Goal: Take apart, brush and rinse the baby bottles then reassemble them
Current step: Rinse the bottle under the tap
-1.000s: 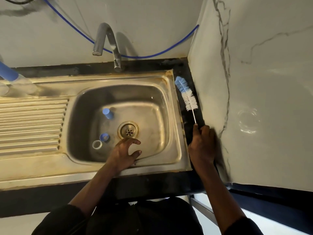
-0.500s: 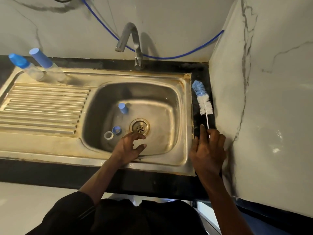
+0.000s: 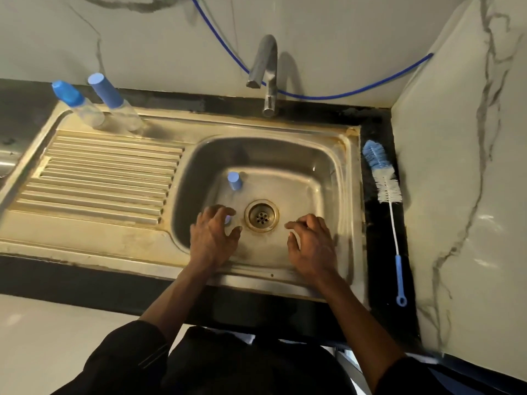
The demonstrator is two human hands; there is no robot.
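Stained steel sink in black tabletop, marble-veined wall alongside. Left hand over blue ring, grasp unclear; right hand loose, empty.

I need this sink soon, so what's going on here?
A person is washing baby bottles. Both hands are in the basin, gripping nothing: the left hand is over a small blue part beside the drain, the right hand opposite. A blue cap stands in the basin; the brush lies on the counter; two capped bottles stand on the drainboard.
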